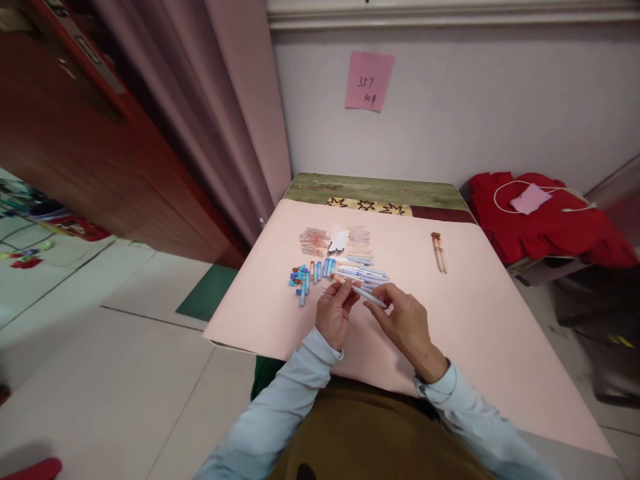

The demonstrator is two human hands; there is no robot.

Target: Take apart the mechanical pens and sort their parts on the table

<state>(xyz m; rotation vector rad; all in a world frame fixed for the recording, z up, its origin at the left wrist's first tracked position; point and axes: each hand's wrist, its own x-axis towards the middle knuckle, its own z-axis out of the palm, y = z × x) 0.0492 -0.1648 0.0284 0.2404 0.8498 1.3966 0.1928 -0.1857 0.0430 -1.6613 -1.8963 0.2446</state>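
A pale blue pen (369, 295) with a brown end lies slantwise between my two hands, above the near part of the pink-covered table. My left hand (334, 315) pinches it near the brown end, fingers closed. The other end is gripped between the thumb and fingers of my right hand (404, 319). Right behind the hands lie several pale blue and white pen barrels (367, 273). To the left of my left hand are several blue pen caps (304, 288) and a scatter of small blue and brown pieces (296, 275).
Farther back lie clear reddish tubes (314, 241), thin white refills with dark tips (338, 243) and pale clear tubes (358, 235). Two finished-looking brown pens (439, 253) lie at the right on the pink sheet (480, 313). A red cloth-covered seat (530, 227) stands beyond the table's right edge.
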